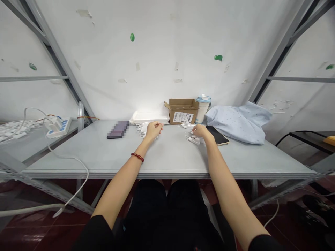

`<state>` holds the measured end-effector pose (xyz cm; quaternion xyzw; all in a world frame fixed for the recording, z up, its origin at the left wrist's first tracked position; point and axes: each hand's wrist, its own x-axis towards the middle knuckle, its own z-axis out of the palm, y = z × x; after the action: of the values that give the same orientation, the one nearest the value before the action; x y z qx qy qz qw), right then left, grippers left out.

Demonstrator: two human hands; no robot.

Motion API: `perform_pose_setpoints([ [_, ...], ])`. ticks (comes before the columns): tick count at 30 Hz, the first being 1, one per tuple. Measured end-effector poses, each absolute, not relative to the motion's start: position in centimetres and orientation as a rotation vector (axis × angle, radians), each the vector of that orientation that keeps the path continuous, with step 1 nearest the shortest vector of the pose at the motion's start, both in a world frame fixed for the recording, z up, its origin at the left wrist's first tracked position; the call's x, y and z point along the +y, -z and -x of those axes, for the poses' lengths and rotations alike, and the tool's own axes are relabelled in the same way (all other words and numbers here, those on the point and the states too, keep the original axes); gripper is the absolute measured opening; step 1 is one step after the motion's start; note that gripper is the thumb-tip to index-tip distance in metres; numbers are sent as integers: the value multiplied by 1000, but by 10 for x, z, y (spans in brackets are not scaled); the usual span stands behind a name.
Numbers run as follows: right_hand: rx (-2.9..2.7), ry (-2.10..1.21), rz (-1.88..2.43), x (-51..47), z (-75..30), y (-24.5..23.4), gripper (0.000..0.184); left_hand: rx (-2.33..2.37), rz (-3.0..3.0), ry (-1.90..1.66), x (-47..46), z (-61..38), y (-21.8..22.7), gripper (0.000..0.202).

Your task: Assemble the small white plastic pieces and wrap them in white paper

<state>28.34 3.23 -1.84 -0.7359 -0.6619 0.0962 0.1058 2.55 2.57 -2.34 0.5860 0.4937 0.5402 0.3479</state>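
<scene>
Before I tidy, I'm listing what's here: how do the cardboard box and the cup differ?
The cardboard box is brown and angular; the cup is pale and rounded. The box is open on top; the cup wears a blue lid. Both stand toward the back of the table.

The left hand (154, 130) curls beside a white pile (142, 129) on the bench (172, 157); the right hand (200, 130) is at small white pieces (194, 140), just left of a phone (216, 134).

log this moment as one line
left hand: curled at white pile, grip unclear | right hand: at small white parts | cardboard box: open, beside cup
</scene>
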Motion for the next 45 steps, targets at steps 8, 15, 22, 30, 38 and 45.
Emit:
perform_pose_setpoints([
  [8,-1844,-410,1617,27,-248,9,28,1215,-1493,-1383,25,-26,23,9],
  [15,-1707,-930,1301,10,-212,4,27,1156,-1454,-1327,22,-30,21,18],
  [22,-1691,-1030,1185,13,-207,11,23,1153,-1400,-1380,19,-30,17,13],
  [30,-1661,-1020,1110,17,-205,17,17,1135,-1380,-1369,19,-26,16,13],
  [38,-1635,-1020,1115,12,-203,13,18,1031,-1307,-1266,19,-23,15,17],
  [45,-1664,-1027,1087,10,-202,12,20,1040,-1285,-1229,17,-23,14,11],
])
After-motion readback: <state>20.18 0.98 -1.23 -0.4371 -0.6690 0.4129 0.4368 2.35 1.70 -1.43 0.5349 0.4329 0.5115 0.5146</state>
